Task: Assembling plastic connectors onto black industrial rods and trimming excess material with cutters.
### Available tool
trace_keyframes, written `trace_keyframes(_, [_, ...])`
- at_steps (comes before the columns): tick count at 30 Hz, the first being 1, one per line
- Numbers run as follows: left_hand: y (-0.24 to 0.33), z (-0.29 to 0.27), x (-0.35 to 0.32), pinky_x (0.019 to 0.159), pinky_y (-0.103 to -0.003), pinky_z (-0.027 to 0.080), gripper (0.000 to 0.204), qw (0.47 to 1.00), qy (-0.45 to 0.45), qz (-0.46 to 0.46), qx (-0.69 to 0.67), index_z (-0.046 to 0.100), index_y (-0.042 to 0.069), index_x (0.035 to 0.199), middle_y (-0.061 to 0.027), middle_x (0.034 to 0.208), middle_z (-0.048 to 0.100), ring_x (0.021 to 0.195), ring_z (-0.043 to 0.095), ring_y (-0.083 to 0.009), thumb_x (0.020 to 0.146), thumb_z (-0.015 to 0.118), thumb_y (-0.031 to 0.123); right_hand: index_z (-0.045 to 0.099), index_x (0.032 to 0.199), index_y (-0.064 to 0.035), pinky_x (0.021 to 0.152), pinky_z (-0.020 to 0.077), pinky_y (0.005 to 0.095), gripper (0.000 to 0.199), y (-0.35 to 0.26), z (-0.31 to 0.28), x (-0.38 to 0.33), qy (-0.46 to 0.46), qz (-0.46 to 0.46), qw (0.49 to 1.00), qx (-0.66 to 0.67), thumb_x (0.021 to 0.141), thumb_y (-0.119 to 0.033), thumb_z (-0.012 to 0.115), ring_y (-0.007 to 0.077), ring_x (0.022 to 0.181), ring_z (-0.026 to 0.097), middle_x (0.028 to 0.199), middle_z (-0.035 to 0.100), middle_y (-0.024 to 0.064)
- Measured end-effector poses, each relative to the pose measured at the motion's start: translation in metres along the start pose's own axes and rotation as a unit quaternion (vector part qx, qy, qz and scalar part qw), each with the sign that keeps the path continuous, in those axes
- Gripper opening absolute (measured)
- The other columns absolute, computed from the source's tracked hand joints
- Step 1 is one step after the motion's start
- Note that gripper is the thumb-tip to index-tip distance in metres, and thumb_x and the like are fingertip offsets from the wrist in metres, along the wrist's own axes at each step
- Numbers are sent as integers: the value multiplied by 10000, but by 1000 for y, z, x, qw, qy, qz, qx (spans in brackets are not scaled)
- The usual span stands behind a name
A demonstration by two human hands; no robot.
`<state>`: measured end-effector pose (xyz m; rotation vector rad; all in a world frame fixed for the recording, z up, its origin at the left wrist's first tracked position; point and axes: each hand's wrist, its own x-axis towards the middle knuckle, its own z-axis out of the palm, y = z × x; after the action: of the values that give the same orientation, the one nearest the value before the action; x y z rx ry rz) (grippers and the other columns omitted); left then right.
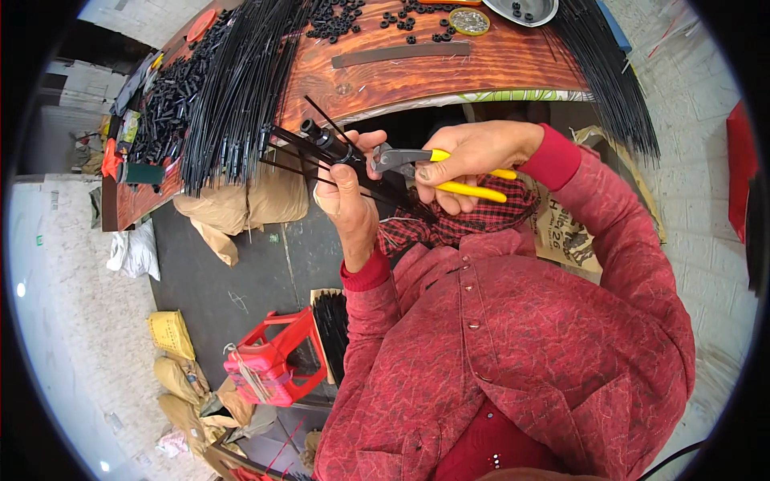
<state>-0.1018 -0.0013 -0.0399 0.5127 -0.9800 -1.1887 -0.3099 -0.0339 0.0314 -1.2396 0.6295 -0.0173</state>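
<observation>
My left hand (350,210) is closed around a black umbrella frame (330,144), a dark shaft with a ringed hub and several thin rods sticking out to the upper left. In my right hand (481,152) is a pair of pliers (405,159) with yellow handles and grey jaws. The jaws are at the hub beside my left fingers; whether they grip a small part there cannot be made out. The lower end of the frame runs down toward my lap, over a red and black checked cloth (489,210).
Ahead stands a wooden table (513,74) with long black rods (241,88) heaped left and more rods (613,80) right. On it are black rings (337,22), a flat dark strip (401,54), a round tin (469,22) and a metal dish (541,11). A red stool (301,353) stands behind left.
</observation>
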Motion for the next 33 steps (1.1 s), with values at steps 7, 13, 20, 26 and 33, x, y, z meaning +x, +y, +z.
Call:
trace_keyframes(7, [-1,8,2,691,-262,439,452,999,0,0,32,512,-13,1228,-231,1101,653,720,516,-121,973,560,357,577,951,25,544,528,260,387,-31,-4,-10,48,40,990,-126,1010,-337,452,149,612,650,731,666,107])
trace_keyframes(13, [-2,9,0,709,-258,435,441,999,-8,1,46,504,-14,1234,-210,1082,656,724,505,-110,986,538,349,588,931,19,508,507,274,381,-53,-5,-13,51,101,973,-200,1000,-330,450,138,565,620,682,651,88])
trace_keyframes(20, [-7,15,-3,716,-252,427,436,994,17,22,104,498,-11,1238,-177,1071,658,729,496,-98,1000,508,354,589,914,27,498,495,280,355,-69,-3,-15,54,133,959,-245,984,-292,449,134,539,600,672,648,85])
trace_keyframes(26, [-8,18,-4,714,-247,424,460,992,29,22,118,480,-7,1255,-164,1071,656,724,485,-94,997,510,373,592,894,31,487,480,275,337,-70,-2,-13,61,132,956,-255,964,-274,464,129,519,585,647,634,75])
trace_keyframes(33, [-5,27,-4,676,-222,422,459,977,81,36,196,468,-14,1262,-145,1063,667,721,504,-83,1008,472,367,603,866,37,473,479,290,336,-62,5,-5,86,117,956,-255,954,-251,453,133,495,577,627,630,74])
